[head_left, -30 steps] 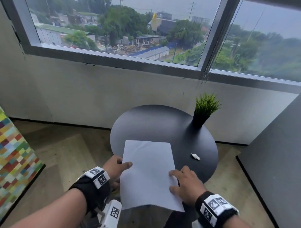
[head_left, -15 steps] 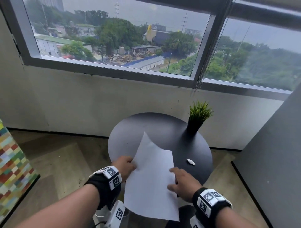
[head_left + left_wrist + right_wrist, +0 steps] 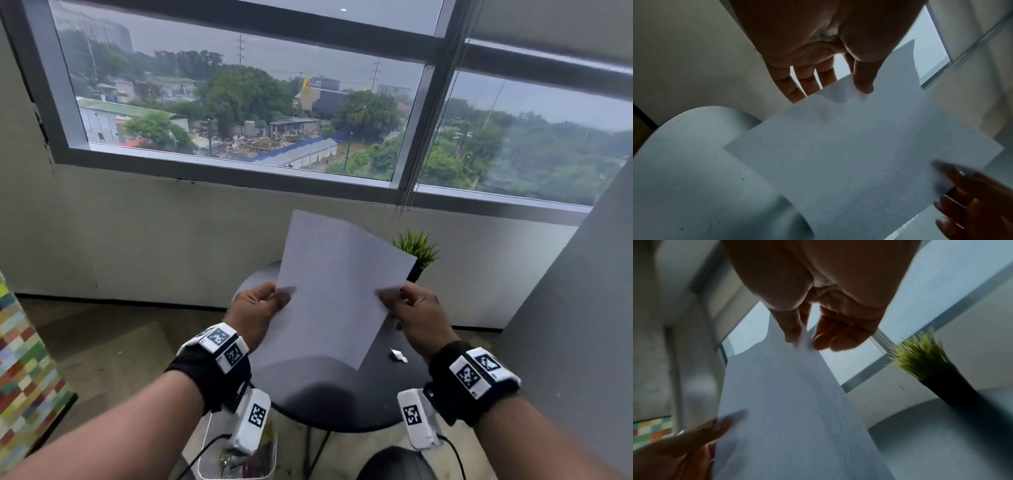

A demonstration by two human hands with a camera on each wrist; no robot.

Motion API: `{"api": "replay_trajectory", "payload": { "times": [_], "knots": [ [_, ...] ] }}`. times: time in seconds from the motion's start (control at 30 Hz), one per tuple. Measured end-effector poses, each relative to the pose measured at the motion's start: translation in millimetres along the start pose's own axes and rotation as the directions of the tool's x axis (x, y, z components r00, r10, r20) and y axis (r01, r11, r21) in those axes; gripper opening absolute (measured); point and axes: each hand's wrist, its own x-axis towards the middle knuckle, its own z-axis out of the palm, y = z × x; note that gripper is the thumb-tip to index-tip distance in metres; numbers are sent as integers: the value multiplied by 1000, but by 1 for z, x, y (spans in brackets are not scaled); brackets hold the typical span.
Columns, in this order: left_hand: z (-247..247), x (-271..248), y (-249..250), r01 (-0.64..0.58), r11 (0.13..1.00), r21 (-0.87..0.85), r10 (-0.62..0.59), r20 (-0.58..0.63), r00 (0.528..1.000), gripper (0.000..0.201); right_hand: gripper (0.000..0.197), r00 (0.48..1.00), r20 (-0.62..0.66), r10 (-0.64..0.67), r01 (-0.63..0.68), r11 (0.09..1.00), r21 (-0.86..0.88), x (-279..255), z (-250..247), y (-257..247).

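Note:
A plain white sheet of paper [image 3: 335, 291] is held up in the air above the round black table [image 3: 342, 404], tilted a little to the right. My left hand [image 3: 263, 305] pinches its left edge between thumb and fingers. My right hand [image 3: 407, 305] pinches its right edge the same way. The left wrist view has the sheet [image 3: 849, 154] under my left thumb, and the right wrist view shows the sheet [image 3: 789, 402] caught between my right thumb and fingers. The paper hides the back of the table.
A small potted grass plant [image 3: 416, 250] stands at the table's back right. A tiny white paper scrap [image 3: 399, 356] lies on the table near my right wrist. A clear bin [image 3: 236, 455] with scraps sits on the floor below. A grey panel [image 3: 565, 342] stands at right.
The sheet lay flat on the table a second ago, with both hands at its near edge. Both hands have since lifted it off the table and now hold it upright by its sides.

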Motion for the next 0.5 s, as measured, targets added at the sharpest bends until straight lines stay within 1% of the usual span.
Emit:
{"api": "replay_trajectory", "payload": {
  "times": [0.07, 0.1, 0.13, 0.17, 0.2, 0.23, 0.27, 0.3, 0.37, 0.4, 0.43, 0.47, 0.5],
  "knots": [
    [-2, -1, -2, -3, 1000, -15, 3, -17, 1000, 18, 15, 986, -70, -149, 138, 981, -139, -12, 0, -11],
    [-4, -3, -6, -7, 1000, 3, 7, -28, 1000, 21, 16, 977, -97, -189, 166, 965, -203, -17, 1, -11],
    [-5, -6, -13, -8, 999, 43, 10, -48, 999, 19, 16, 976, -105, -190, 160, 955, -248, -21, 3, -9],
    [-7, -9, -22, 10, 992, 127, -4, -49, 999, 13, 17, 985, -93, -147, 116, 951, -285, -23, 6, -4],
    [-10, -15, -30, 43, 972, 230, -42, -12, 999, 8, 17, 995, -65, -75, 51, 950, -309, -25, 9, 2],
    [-13, -19, -39, 71, 936, 345, -88, 36, 995, 11, 17, 999, -38, -3, -9, 942, -335, -26, 11, 6],
    [-13, -23, -40, 96, 907, 410, -133, 62, 989, 11, 17, 999, -25, 34, -41, 932, -359, -27, 12, 9],
    [-13, -24, -37, 95, 909, 406, -137, 76, 988, 10, 19, 999, -33, 27, -37, 922, -385, -27, 10, 8],
    [-19, -20, -25, 94, 911, 401, -116, 31, 993, 14, 24, 997, -56, -45, 18, 915, -404, -25, 6, -3],
    [-22, -17, -19, 99, 910, 402, -107, -3, 994, 12, 25, 996, -52, -71, 44, 914, -403, -26, 5, -9],
    [-26, -13, -15, 100, 900, 424, -103, -15, 995, 16, 25, 997, -26, -66, 49, 908, -416, -26, 6, -13],
    [-31, -10, -14, 112, 886, 450, -121, -9, 993, 25, 24, 999, 14, -43, 45, 903, -428, -26, 8, -15],
    [-36, -5, -17, 127, 874, 469, -150, 11, 989, 34, 23, 999, 47, 11, 11, 900, -435, -26, 10, -14]
  ]
}}
